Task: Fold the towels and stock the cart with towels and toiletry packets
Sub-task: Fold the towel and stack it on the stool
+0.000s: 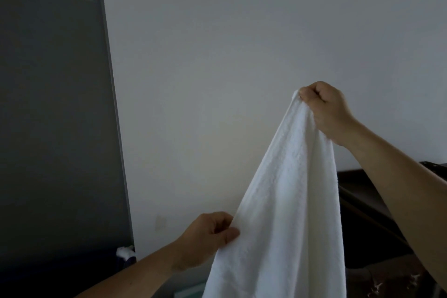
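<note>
Head view shows a white towel hanging in the air in front of a pale wall, gathered to a peak at the top and spreading wide as it falls out of the bottom of the picture. The right hand is raised and clenched around that top corner, fingers curled tight over bunched cloth. The left hand, lower and nearer the body, pinches the towel's left edge between thumb and curled fingers. A grey panel stands to the left, and dark furniture sits behind the right forearm; no cart or toiletry packets are in view. The towel looks like soft, thick terry: limp, with no stiffness of its own, light enough to lift one-handed, and not slippery or fragile. It will sag and fold wherever it is unsupported, so it probably handles best by two corners along one edge, held apart to let the cloth hang flat. Judging by the grips, the left hand likely needs to find the matching corner before a neat fold can begin.
</note>
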Available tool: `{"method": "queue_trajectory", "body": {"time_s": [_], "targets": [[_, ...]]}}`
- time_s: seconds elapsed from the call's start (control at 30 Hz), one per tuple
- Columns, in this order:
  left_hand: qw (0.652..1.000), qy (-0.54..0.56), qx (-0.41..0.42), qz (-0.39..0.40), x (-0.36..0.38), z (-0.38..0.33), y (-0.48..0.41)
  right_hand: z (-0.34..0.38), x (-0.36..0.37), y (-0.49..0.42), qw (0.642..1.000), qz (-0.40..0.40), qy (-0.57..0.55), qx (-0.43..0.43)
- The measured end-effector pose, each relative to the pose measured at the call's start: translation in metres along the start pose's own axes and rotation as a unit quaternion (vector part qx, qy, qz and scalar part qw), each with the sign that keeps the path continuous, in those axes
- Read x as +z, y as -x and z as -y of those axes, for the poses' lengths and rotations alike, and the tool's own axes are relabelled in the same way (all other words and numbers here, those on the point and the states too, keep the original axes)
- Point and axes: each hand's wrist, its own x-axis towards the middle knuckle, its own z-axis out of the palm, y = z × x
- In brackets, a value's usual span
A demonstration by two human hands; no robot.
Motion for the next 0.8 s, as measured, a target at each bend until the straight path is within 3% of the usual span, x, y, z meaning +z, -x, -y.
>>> {"method": "queue_trajectory", "body": {"time_s": [0.17, 0.37, 0.63, 0.73, 0.8], "targets": [[0.986, -0.167, 0.003, 0.022, 0.011, 0.020, 0.002, 0.002, 0.000, -0.004, 1.000, -0.009, 0.018, -0.006], [0.973, -0.226, -0.032, -0.026, 0.009, 0.027, -0.003, 0.000, 0.003, -0.004, 0.998, -0.002, 0.061, 0.000], [0.982, -0.106, -0.062, -0.141, -0.011, 0.020, -0.004, -0.021, -0.014, -0.002, 0.989, -0.038, 0.136, 0.053], [0.984, -0.113, -0.026, -0.138, -0.007, -0.014, -0.010, -0.017, -0.008, 0.007, 0.985, 0.005, 0.160, 0.063], [0.982, -0.137, 0.014, -0.132, -0.002, -0.047, -0.018, -0.007, 0.006, 0.025, 0.981, 0.109, 0.155, 0.039]]}}
